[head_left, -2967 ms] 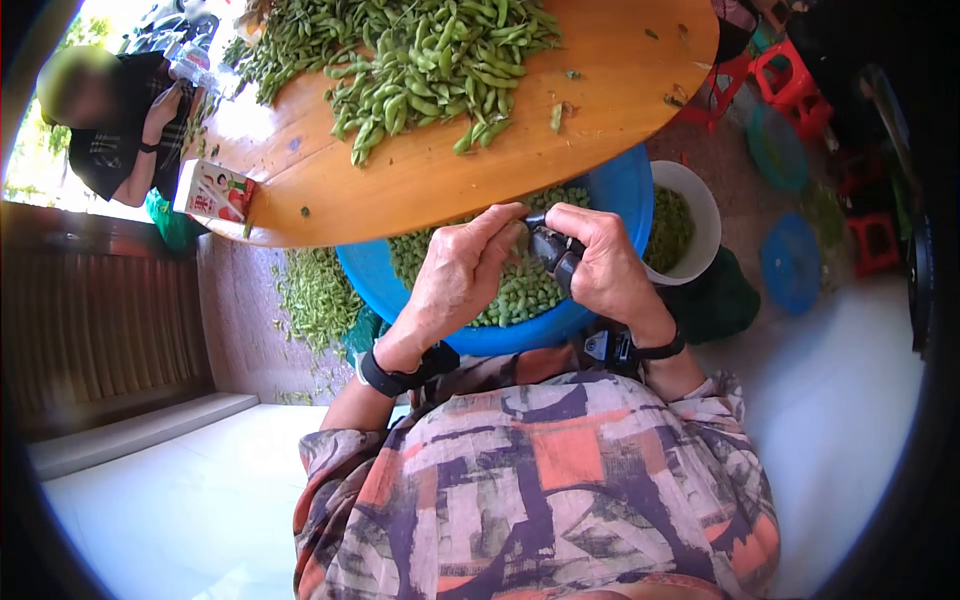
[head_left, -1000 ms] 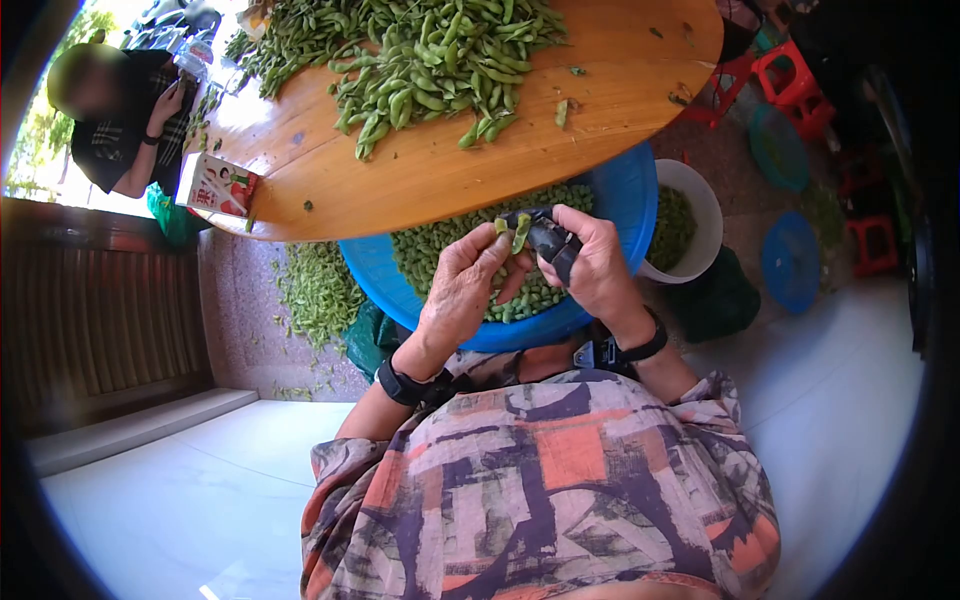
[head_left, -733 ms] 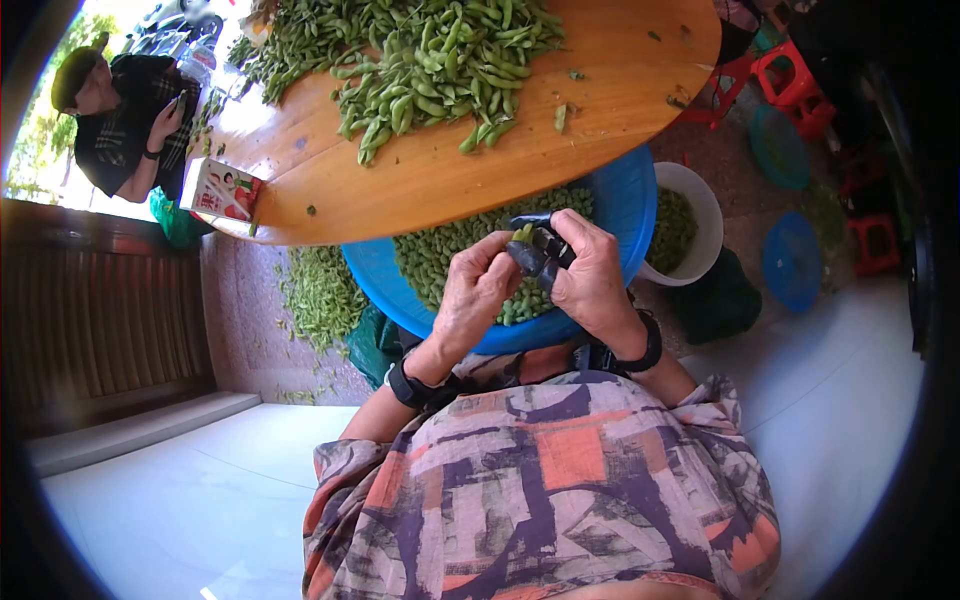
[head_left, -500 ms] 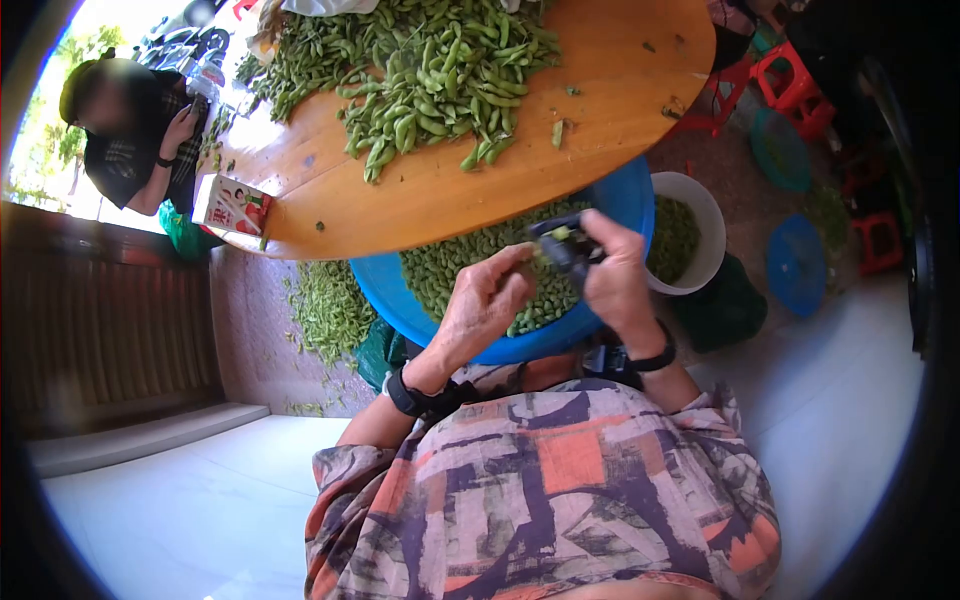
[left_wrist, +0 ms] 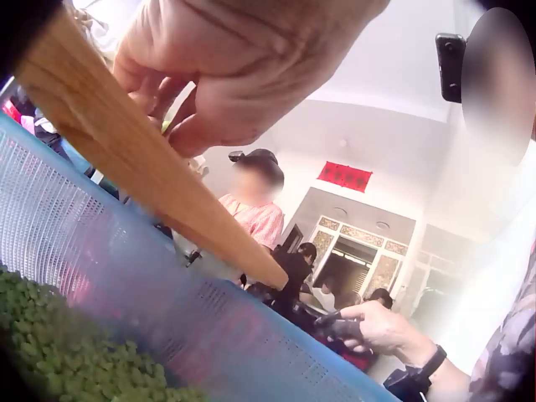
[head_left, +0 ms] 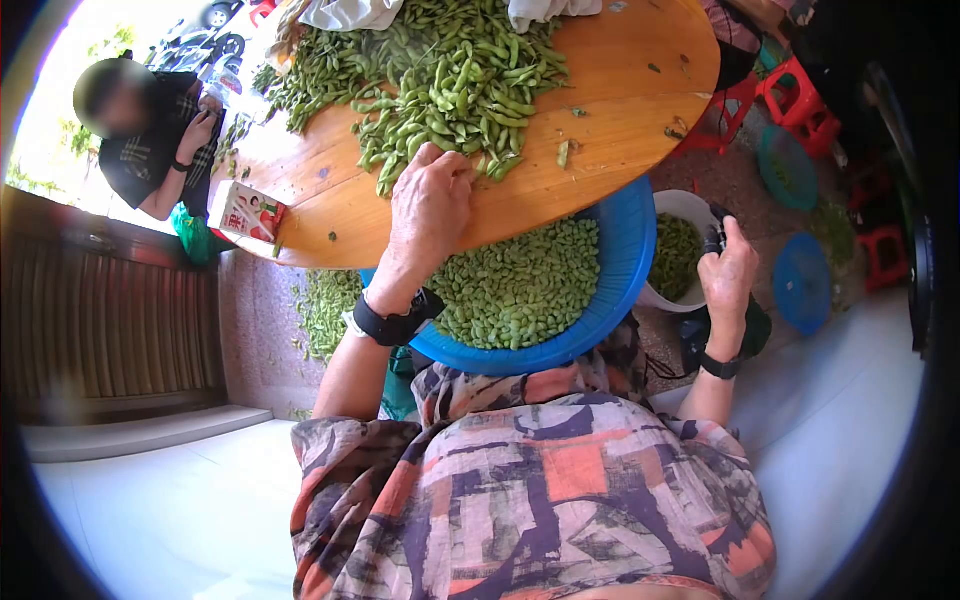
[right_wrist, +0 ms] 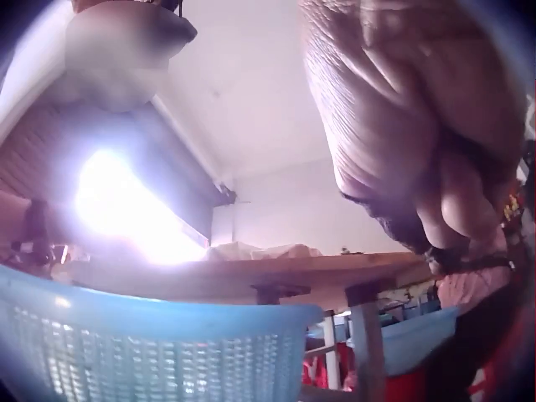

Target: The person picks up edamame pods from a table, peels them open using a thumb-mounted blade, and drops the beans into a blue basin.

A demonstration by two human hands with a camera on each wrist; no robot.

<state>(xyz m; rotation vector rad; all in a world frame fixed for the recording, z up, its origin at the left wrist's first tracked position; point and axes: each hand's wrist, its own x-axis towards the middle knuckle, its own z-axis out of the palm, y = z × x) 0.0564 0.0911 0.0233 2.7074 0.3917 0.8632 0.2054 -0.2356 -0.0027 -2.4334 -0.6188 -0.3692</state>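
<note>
My left hand [head_left: 430, 208] reaches over the table edge with bent fingers at the near end of a heap of green pods [head_left: 425, 100]. In the left wrist view, a pale green bit [left_wrist: 177, 102] shows between the bent fingers of my left hand [left_wrist: 243, 71]. My right hand [head_left: 728, 275] is beside the white bucket [head_left: 657, 296], its black-covered thumb and finger apart; no pod shows between them. Below the left hand stands a blue basket [head_left: 625, 255] of shelled beans [head_left: 520, 285]. The right wrist view shows my right hand [right_wrist: 410, 109] with its lower fingers curled.
A red and white carton [head_left: 245, 212] stands on the wooden table [head_left: 620, 110]. A person [head_left: 150, 140] sits at the left. Loose greens [head_left: 325, 310] lie on the floor. Red stools [head_left: 800, 100] and a blue basin [head_left: 802, 283] are at the right.
The hands have parted from above the basket: the left moved up to the pod heap, the right moved right to the bucket. The green piece at the right hand is no longer visible.
</note>
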